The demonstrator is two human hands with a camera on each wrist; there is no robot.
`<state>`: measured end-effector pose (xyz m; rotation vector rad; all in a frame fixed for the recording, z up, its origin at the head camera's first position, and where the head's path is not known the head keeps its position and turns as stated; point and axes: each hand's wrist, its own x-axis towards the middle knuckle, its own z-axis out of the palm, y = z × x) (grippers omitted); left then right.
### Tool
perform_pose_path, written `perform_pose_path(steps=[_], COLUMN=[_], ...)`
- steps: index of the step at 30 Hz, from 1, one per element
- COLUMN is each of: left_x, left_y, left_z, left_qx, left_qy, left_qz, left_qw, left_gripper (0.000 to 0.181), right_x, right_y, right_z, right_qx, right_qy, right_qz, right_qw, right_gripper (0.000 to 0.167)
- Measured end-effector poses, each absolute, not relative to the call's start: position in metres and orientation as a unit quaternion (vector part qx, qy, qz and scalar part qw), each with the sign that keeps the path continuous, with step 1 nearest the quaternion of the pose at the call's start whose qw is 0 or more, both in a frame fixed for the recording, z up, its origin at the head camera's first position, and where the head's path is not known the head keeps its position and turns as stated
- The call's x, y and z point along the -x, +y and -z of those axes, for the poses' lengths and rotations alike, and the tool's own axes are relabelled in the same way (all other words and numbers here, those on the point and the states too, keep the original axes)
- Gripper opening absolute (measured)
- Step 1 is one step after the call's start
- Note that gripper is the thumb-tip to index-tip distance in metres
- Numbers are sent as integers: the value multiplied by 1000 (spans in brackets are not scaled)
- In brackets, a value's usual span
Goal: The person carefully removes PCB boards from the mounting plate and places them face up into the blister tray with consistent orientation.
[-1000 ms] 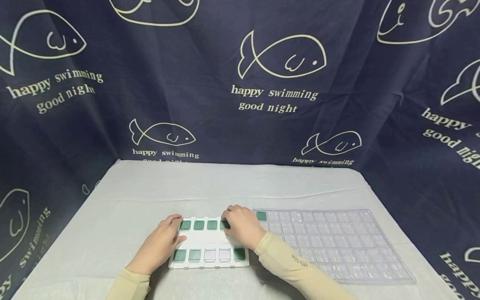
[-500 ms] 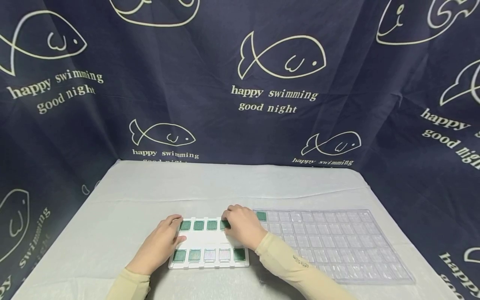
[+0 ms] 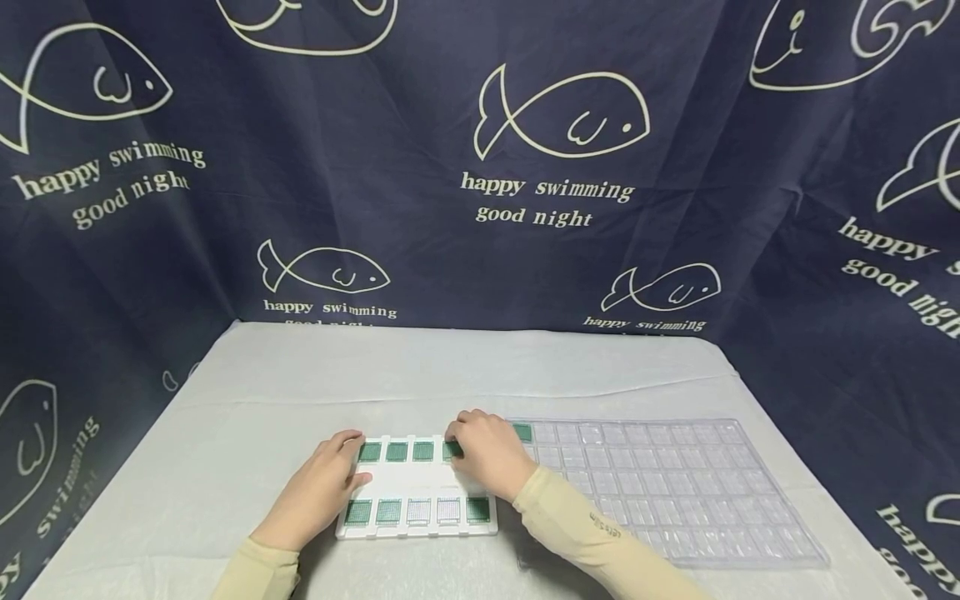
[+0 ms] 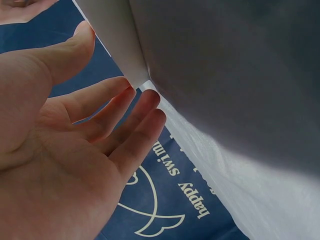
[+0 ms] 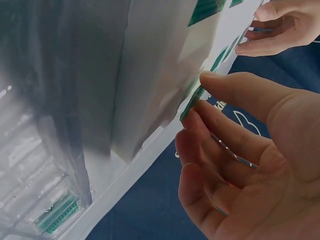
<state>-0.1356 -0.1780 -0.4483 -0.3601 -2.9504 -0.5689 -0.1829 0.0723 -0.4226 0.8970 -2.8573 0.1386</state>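
Observation:
A white tray (image 3: pixel 405 477) lies on the table with small green perforated circuit boards in two rows, near and far. My left hand (image 3: pixel 318 483) holds the tray's left side, its thumb over the top and its fingers at the far left corner. At the far right end, my right hand (image 3: pixel 491 450) pinches a green circuit board (image 5: pixel 191 104) between thumb and index finger. That board is partly hidden by the fingers in the head view, and I cannot tell whether it is clear of its slot. Two boards in the near row look paler than the others.
Right of the white tray lies a large clear plastic tray (image 3: pixel 675 482) with many compartments. One green board (image 3: pixel 523 432) sits in its far left compartment. My right forearm reaches over its near left part. A dark blue curtain (image 3: pixel 555 267) with fish prints surrounds the table.
My right hand has shifted very slightly to the right, with its fingers still on the same board. My left hand and both trays look unmoved.

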Motion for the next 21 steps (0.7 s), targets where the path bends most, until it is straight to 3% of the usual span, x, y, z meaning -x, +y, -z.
perform_pose_path(steps=[21], left_x=[135], left_y=[-178], left_z=[449], left_qx=[123], left_qy=[-972], left_qz=[184], left_qw=[76], left_gripper=[54], right_x=[182], right_y=[82], right_z=[420], right_qx=[-296], right_qy=[-951], right_qz=[-53], right_qw=[75], right_gripper=[25])
